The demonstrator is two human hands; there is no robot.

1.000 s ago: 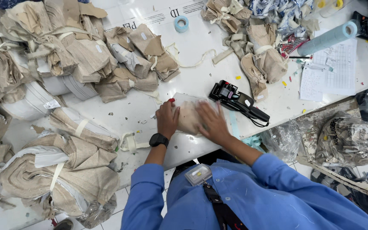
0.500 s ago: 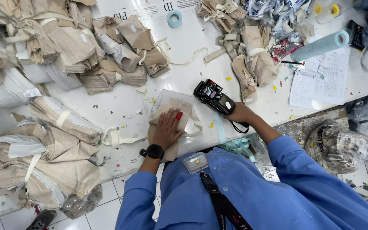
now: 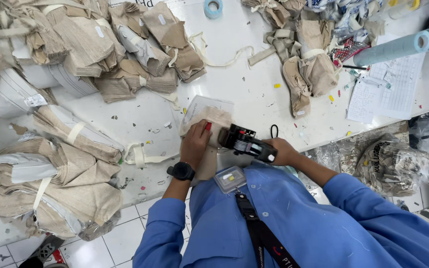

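Observation:
A small stack of beige fabric pieces [image 3: 215, 120] lies at the near edge of the white table [image 3: 244, 89]. My left hand [image 3: 195, 142], with a black watch on its wrist, presses flat on that stack. My right hand [image 3: 280, 150] grips a black handheld label gun [image 3: 247, 142] whose head rests against the right side of the stack, next to my left fingers. A white sheet [image 3: 202, 105] pokes out under the fabric.
Tied bundles of beige fabric [image 3: 50, 168] fill the left side and the back left [image 3: 125, 54]. More bundles [image 3: 306, 69] lie back right beside a blue roll [image 3: 395, 48], paper sheets [image 3: 388, 89] and a tape ring [image 3: 213, 7]. A clear bag of scraps [image 3: 393, 166] sits below right.
My right hand left the fabric, picked up the label gun from the table and brought it against the stack. My left hand stayed pressed on the fabric.

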